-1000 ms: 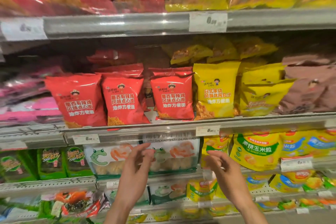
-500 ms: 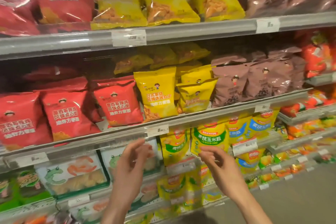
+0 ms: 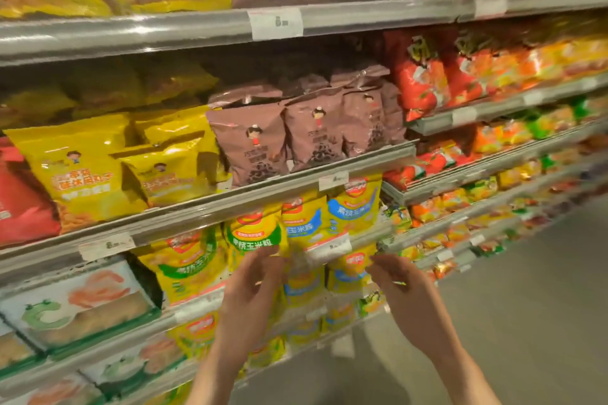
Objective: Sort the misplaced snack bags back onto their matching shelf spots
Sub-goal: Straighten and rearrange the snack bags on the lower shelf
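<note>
Looking slightly down and sideways along a tilted supermarket snack aisle, the view is motion-blurred; at far left on the middle shelf sits a red snack bag (image 3: 19, 204), then two yellow snack bags with a cartoon child (image 3: 79, 171), then a row of brown snack bags with the same cartoon figure (image 3: 253, 145), all standing upright behind a grey shelf rail (image 3: 204, 210) with white price tags (image 3: 107, 245); below at left lie flat white trays of prawn crackers with a green frog (image 3: 75, 302); beside them hang yellow corn-snack bags with green bands (image 3: 253, 233) and, just right, yellow corn-snack bags with blue bands (image 3: 353, 207); further right, a separate run of shelves holds red and orange snack bags (image 3: 424, 89), too blurred to read; the left hand (image 3: 250, 289) is raised in front of the green-banded corn bags, fingers loosely curled and apart, its fingertips near or touching a bag edge, though blur hides any contact; the right hand (image 3: 408, 293) is raised beside it, in front of the blue-banded bags, fingers bent and spread, gripping nothing visible; no bag is clearly held by either hand; grey floor (image 3: 526, 306) shows at lower right.
</note>
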Demonstrator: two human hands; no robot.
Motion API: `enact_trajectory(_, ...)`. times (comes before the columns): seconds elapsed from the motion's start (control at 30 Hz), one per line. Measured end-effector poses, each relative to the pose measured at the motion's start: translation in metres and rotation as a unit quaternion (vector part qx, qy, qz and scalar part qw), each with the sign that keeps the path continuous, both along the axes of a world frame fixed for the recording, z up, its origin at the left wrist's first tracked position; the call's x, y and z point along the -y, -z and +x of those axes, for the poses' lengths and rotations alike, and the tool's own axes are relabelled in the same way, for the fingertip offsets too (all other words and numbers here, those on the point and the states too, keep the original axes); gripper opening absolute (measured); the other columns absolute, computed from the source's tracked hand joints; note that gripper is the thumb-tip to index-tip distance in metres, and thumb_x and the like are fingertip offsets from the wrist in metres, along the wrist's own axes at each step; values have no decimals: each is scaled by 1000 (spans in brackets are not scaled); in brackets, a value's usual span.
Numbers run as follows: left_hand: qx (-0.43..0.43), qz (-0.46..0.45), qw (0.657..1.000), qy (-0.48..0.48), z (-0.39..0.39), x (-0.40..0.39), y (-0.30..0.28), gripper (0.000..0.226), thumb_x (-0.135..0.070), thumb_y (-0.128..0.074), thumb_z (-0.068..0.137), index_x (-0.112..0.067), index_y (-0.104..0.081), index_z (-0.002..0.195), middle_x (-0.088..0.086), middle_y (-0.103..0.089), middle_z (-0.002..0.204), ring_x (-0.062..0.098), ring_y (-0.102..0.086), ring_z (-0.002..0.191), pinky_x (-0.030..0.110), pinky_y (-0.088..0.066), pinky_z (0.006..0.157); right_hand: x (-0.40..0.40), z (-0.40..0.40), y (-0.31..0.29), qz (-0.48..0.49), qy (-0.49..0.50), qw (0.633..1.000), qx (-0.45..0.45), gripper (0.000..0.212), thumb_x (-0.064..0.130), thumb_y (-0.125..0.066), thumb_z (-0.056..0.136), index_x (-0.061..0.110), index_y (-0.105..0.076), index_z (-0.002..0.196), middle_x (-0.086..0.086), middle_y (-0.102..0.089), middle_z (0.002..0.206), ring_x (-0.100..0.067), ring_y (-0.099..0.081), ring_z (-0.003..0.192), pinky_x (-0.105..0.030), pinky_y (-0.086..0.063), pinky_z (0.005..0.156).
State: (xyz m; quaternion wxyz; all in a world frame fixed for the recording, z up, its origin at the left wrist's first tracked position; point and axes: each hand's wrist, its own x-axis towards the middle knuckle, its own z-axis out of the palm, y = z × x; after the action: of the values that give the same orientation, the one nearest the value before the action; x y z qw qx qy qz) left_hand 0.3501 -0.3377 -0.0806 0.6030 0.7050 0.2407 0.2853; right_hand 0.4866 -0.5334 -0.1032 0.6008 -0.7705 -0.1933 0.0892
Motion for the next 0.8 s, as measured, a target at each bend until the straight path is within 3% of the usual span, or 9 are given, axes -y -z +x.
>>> enact_trajectory(0.03, 4, -10, 1000, 4, 12, 9, -1, 16, -39, -68, 89, -35, -71, 105, 2, -77, 96, 23, -72, 89, 51, -55, 85, 10, 11, -2, 3, 10, 1000, -1, 13, 16, -70, 92, 28, -73, 94, 18, -76, 85, 6, -68, 77, -4, -46, 67)
enact_trajectory(0.17, 15, -20, 999, 24, 65, 30, 1, 17, -10, -59, 99, -21, -69, 107, 7, -76, 91, 17, -71, 82, 53, -55, 87, 35, 56, 1, -1, 51, 999, -4, 14, 14, -71, 92, 27, -74, 96, 13, -77, 84, 7, -68, 78, -3, -46, 67)
enact_trajectory(0.37, 18, -7, 998, 60, 148, 43, -4, 13, -28, -59, 101, -27, -68, 111, -7, -78, 96, 13, -74, 88, 36, -55, 83, 56, 123, -5, -32, 54, 998, 4, 12, 14, -68, 94, 24, -73, 98, 28, -73, 82, 10, -66, 76, -5, -46, 67)
enact_trajectory(0.43, 23, -10, 997, 76, 182, 48, -6, 15, -22, -58, 102, -26, -69, 111, -6, -77, 98, 17, -74, 93, 35, -54, 86, 66, 145, -14, -35, 63, 997, 14, 10, 24, -66, 96, 27, -73, 101, 22, -75, 86, 6, -68, 83, -14, -50, 75)
enact_trajectory(0.53, 34, -24, 995, 94, 234, 58, -11, 18, -26, -67, 97, -24, -70, 114, -5, -77, 104, 16, -74, 94, 37, -57, 85, 81, 185, -29, -35, 78, 996, 25, 24, 46, -63, 91, 29, -72, 106, 8, -78, 96, -5, -71, 94, -28, -56, 86)
enact_trajectory(0.63, 48, -17, 994, 101, 282, 64, -18, 29, -42, -66, 88, -29, -69, 114, -3, -76, 107, 14, -74, 96, 40, -57, 91, 89, 230, -44, -21, 95, 995, 36, 14, 33, -65, 94, 28, -73, 103, 6, -78, 97, -8, -72, 97, -30, -56, 89)
enact_trajectory(0.7, 54, -5, 993, 107, 309, 67, -19, 13, -28, -64, 98, -33, -69, 109, -4, -76, 108, 13, -73, 96, 42, -56, 94, 95, 254, -48, -17, 98, 994, 42, 12, 31, -64, 94, 29, -73, 102, 8, -78, 98, -4, -71, 98, -27, -54, 89)
enact_trajectory(0.8, 45, 7, 992, 119, 343, 78, -22, 22, -22, -60, 100, -42, -69, 100, -12, -77, 104, 9, -73, 96, 38, -56, 91, 107, 284, -44, -18, 94, 995, 34, 15, 37, -64, 94, 29, -72, 104, 10, -78, 98, -2, -71, 100, -26, -54, 87)
